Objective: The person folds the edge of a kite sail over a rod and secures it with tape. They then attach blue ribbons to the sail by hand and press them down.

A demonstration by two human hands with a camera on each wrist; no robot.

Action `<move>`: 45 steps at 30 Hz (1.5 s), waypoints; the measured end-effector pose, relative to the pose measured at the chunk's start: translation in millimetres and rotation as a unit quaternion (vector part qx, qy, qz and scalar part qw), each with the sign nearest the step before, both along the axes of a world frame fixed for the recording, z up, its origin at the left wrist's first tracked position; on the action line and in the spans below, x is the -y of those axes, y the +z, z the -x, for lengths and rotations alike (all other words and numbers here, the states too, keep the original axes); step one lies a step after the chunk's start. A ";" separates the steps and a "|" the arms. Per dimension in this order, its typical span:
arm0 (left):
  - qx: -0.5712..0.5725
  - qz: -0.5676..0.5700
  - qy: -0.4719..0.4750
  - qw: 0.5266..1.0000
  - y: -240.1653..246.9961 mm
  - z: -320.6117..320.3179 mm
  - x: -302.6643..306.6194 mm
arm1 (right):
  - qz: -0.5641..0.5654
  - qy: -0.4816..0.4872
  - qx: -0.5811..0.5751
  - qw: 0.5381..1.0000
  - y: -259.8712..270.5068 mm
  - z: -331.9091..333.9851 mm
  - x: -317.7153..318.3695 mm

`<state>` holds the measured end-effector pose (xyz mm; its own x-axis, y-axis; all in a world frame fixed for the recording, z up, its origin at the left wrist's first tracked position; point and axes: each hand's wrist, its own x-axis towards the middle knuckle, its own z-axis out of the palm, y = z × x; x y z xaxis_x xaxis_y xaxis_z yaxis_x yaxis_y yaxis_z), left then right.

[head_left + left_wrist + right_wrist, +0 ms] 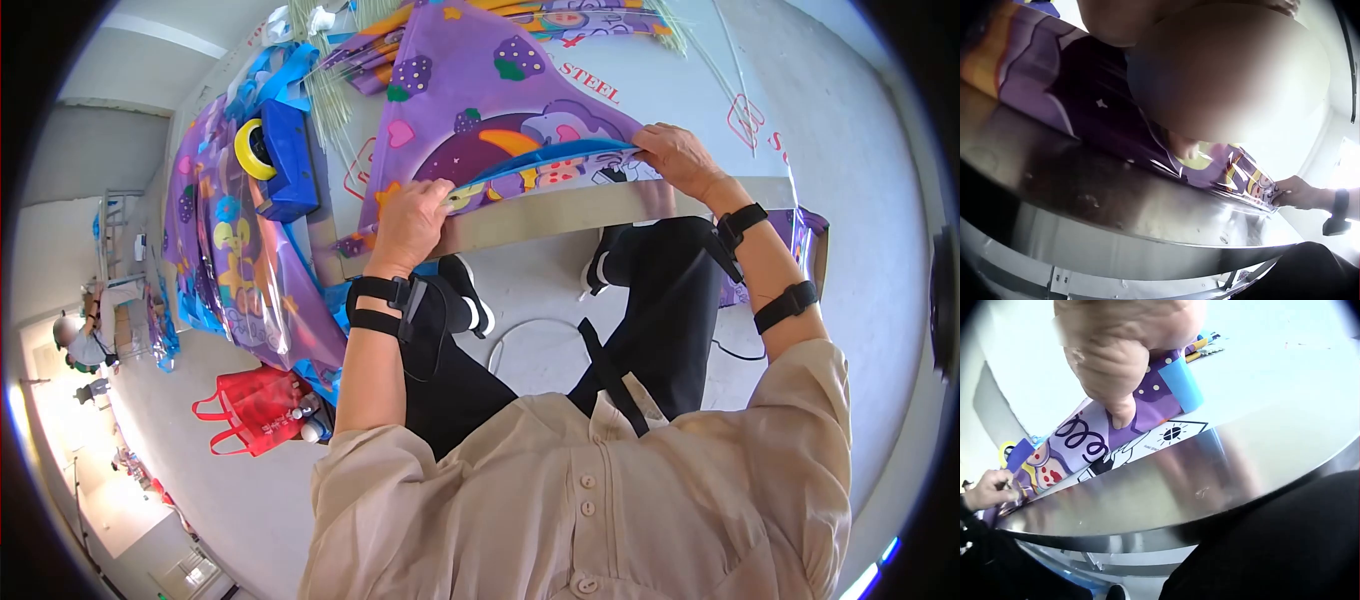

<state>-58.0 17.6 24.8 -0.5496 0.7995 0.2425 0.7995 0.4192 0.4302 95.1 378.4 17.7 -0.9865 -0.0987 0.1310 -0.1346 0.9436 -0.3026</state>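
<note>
A purple printed plastic sheet [460,90], patterned with berries and hearts, spreads over the near part of the table. My left hand [412,225] pinches its near edge, the thumb low on the print. At the sheet's right corner, my right hand [680,160] grips the edge between thumb and fingers. Between the hands the edge is folded over into a narrow band, and a blue strip [560,153] shows along the fold. In the right wrist view a light-blue tab [1182,384] sticks out beside the right thumb. The palm hides part of the sheet in the left wrist view.
A blue tape dispenser [290,165] with a yellow roll stands left of the sheet. More printed film [235,250] hangs over the table's left side. Pale thin strands [330,95] lie at the back. A metal strip [560,215] edges the table; a red bag [255,410] sits on the floor.
</note>
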 end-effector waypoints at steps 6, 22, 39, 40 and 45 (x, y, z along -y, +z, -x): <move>0.211 0.112 0.022 0.971 4.3 28.9 5.3 | 0.154 -0.064 0.205 0.964 9.9 20.0 -9.2; -0.123 0.019 -0.046 0.991 -11.1 -5.7 -85.4 | 0.191 -0.058 0.241 0.950 7.3 29.6 -12.3; 0.115 0.100 -0.091 0.984 0.2 8.8 -73.2 | 0.162 -0.117 0.208 0.957 2.3 30.8 -10.0; 0.114 0.100 -0.094 0.984 -1.2 7.6 -72.1 | 0.174 -0.120 0.220 0.952 3.1 30.8 -10.1; 0.019 0.144 -0.051 0.988 -9.7 1.7 -66.4 | 0.281 -0.121 0.253 0.918 -6.5 23.4 -27.0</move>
<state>-59.7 84.0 15.0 -0.4675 0.8837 -0.0233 0.8292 0.4475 0.3350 71.7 405.4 11.2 -0.9194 0.0739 -0.3864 0.3497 0.6035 -0.7166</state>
